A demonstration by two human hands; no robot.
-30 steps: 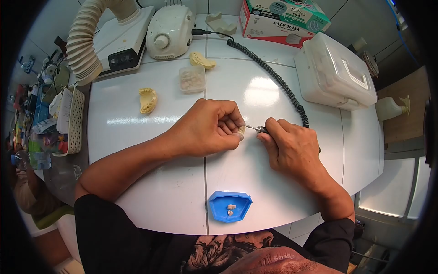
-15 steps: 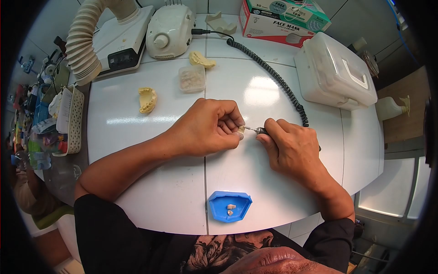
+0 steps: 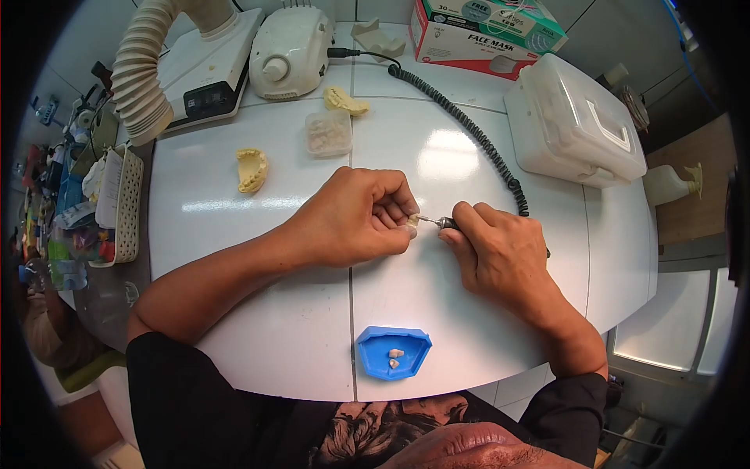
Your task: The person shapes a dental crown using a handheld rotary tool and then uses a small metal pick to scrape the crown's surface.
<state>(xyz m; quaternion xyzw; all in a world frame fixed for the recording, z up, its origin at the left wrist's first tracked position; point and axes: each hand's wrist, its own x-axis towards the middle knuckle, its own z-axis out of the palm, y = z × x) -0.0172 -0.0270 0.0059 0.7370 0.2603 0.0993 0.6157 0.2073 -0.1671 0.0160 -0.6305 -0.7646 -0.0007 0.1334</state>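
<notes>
Between thumb and fingers, my left hand (image 3: 355, 219) pinches a small cream-coloured dental piece (image 3: 413, 222), mostly covered by the fingertips. My right hand (image 3: 500, 246) grips a rotary handpiece (image 3: 448, 223), its thin bur pointing left and meeting the piece, or very nearly so. A black coiled cord (image 3: 476, 129) runs from behind the right hand up to the white drill control box (image 3: 289, 55). Nearer my body, a blue tray (image 3: 393, 374) holds two small tooth-like pieces (image 3: 395, 358).
Beyond my left hand are a yellowish dental cast (image 3: 251, 170), another cast (image 3: 344, 102) and a clear box of small pieces (image 3: 328, 134). A ribbed hose (image 3: 142, 74) hangs at upper left. A mask box (image 3: 476, 39) and white lidded case (image 3: 574, 121) stand at right.
</notes>
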